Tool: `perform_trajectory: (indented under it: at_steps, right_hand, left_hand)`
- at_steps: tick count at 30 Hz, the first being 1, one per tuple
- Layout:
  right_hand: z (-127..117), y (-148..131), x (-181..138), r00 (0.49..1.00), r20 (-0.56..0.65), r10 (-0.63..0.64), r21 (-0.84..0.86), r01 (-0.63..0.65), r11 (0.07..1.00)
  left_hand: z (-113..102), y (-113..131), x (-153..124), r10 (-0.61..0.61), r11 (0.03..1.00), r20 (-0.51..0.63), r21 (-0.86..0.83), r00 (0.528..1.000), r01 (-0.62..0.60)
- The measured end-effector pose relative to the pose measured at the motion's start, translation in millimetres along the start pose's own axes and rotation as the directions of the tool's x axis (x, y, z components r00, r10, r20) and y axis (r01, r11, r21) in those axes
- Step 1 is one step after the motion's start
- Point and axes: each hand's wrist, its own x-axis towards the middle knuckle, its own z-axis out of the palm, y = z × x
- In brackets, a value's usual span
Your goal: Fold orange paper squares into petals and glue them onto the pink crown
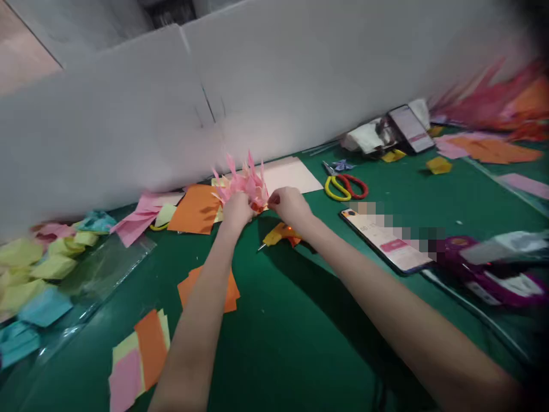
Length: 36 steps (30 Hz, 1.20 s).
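Arms outstretched, hands (237, 210) (291, 206) pinching paper flower (245, 182)

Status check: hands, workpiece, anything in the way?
Left hand gripping pink paper cluster. Right hand pinching its right edge. Glue gun lying just beneath hands, scissors off right, both apart from cluster.

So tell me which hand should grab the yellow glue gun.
Likely right: the right hand is just above the yellow plastic glue gun, while the left hand grips the pink spiky paper flower.

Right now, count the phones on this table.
2. One phone lies flat on the green mat beside the right hand; the second phone leans propped at back right. Clutter may hide others.
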Motion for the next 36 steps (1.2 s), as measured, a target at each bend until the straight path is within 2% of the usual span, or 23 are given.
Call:
perform_trajectory:
  at_steps: [6,16,20,23,25,30,36]
  right_hand:
    - [-14,7,5,1.000,-0.007,-0.031,0.052,0.031,0.998]
    - [-24,10,3,0.950,0.105,-0.295,0.226,0.266,0.937]
    - [-31,4,-1,0.916,0.148,-0.372,0.173,0.347,0.922]
    - [-27,-5,-6,0.917,0.232,-0.324,-0.087,0.352,0.932]
    - [-20,-12,-9,0.930,0.246,-0.273,-0.167,0.318,0.933]
    - [-5,-21,-15,0.955,0.244,-0.167,-0.278,0.234,0.932]
    - [-5,-21,-14,0.960,0.259,-0.110,-0.306,0.190,0.933]
  left_hand:
    - [-3,-8,1,0.020,0.998,0.050,-0.064,0.999,-0.017]
    - [-19,-14,-5,0.169,0.977,0.141,-0.155,0.975,-0.147]
    - [-18,-19,-2,0.170,0.977,0.142,-0.152,0.975,-0.149]
    - [-15,-18,-2,0.162,0.980,0.142,-0.138,0.976,-0.143]
    - [-13,-14,-2,0.169,0.980,0.144,-0.126,0.975,-0.151]
    - [-10,-5,-4,0.206,0.977,0.149,-0.090,0.967,-0.194]
    - [-7,-3,-3,0.206,0.978,0.138,-0.075,0.969,-0.197]
